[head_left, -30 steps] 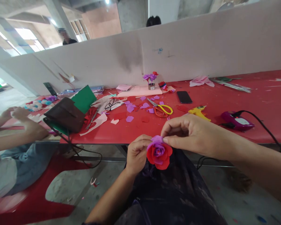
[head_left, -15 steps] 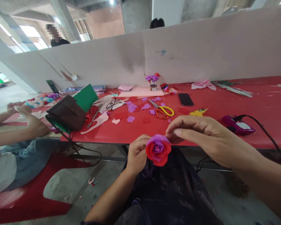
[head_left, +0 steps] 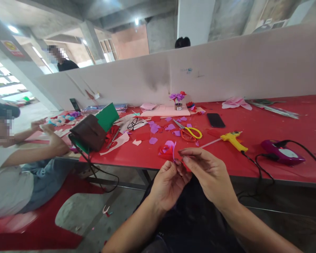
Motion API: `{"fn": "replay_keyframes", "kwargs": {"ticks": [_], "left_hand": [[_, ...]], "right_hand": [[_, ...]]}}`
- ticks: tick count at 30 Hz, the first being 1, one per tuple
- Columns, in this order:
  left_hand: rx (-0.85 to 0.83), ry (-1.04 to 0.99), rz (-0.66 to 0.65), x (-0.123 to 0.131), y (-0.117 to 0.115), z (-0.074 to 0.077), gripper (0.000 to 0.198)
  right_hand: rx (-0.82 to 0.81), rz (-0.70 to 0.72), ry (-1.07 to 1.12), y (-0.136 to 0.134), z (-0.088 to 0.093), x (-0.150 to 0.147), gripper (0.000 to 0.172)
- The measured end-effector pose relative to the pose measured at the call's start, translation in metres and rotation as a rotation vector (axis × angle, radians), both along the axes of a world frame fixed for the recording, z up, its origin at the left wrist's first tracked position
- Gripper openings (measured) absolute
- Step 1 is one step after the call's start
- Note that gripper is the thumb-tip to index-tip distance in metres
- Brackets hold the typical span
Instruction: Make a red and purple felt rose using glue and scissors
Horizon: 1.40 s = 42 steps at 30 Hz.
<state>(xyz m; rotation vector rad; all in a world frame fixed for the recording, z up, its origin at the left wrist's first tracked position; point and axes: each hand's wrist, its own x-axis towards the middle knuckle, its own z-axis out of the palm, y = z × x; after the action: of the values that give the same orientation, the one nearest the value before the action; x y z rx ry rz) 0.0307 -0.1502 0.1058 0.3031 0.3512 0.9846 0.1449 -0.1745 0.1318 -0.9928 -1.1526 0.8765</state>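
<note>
A red and purple paper flower is tipped to the left above the table's front edge. My left hand is closed around its base from below; the stem is hidden. From the right side, my right hand pinches a red petal at the flower's edge between thumb and fingers. Beyond my hands lie yellow-and-red scissors and several loose purple petals. To the right of them rests a yellow glue gun with a glue stick in its back.
On the red table are a black phone, a purple power box with cords, a small pot of paper flowers, and a brown bag. A co-worker sits at left. A pale partition stands behind.
The flower has turned from facing me to tipped left and rises slightly. My right hand has come in and grips its petal. The view has shifted, showing the whole glue gun.
</note>
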Motion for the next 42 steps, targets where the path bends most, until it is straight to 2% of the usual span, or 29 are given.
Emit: {"fn": "replay_keyframes", "kwargs": {"ticks": [5, 10, 16, 21, 26, 30, 33, 38, 42], "left_hand": [[0.014, -0.039, -0.031, 0.0, -0.002, 0.004, 0.022], [0.011, 0.071, 0.036, 0.001, -0.001, 0.001, 0.023], [0.089, 0.125, 0.084, 0.001, 0.0, -0.003, 0.022], [0.099, 0.126, 0.019, -0.001, -0.001, -0.008, 0.022], [0.054, -0.027, -0.111, -0.007, -0.003, -0.009, 0.022], [0.04, -0.087, -0.135, -0.008, -0.004, -0.007, 0.021], [0.021, -0.061, -0.133, -0.007, -0.005, -0.008, 0.026], [0.027, 0.025, -0.124, -0.006, -0.003, -0.014, 0.021], [0.036, 0.097, -0.117, -0.003, -0.003, -0.015, 0.018]], "right_hand": [[0.008, -0.029, -0.004, 0.001, 0.003, -0.008, 0.013], [0.008, -0.078, -0.092, 0.0, 0.003, -0.012, 0.02], [0.048, -0.089, -0.185, -0.002, 0.002, -0.009, 0.02], [0.107, -0.076, -0.29, -0.008, 0.005, -0.005, 0.02], [0.138, -0.094, -0.361, -0.019, 0.007, -0.005, 0.038], [0.199, -0.141, -0.429, -0.026, 0.006, -0.009, 0.035], [0.242, -0.187, -0.494, -0.028, 0.007, -0.016, 0.034], [0.231, -0.319, -0.441, -0.02, 0.007, -0.024, 0.028], [0.216, -0.34, -0.451, -0.012, 0.0, -0.027, 0.029]]}}
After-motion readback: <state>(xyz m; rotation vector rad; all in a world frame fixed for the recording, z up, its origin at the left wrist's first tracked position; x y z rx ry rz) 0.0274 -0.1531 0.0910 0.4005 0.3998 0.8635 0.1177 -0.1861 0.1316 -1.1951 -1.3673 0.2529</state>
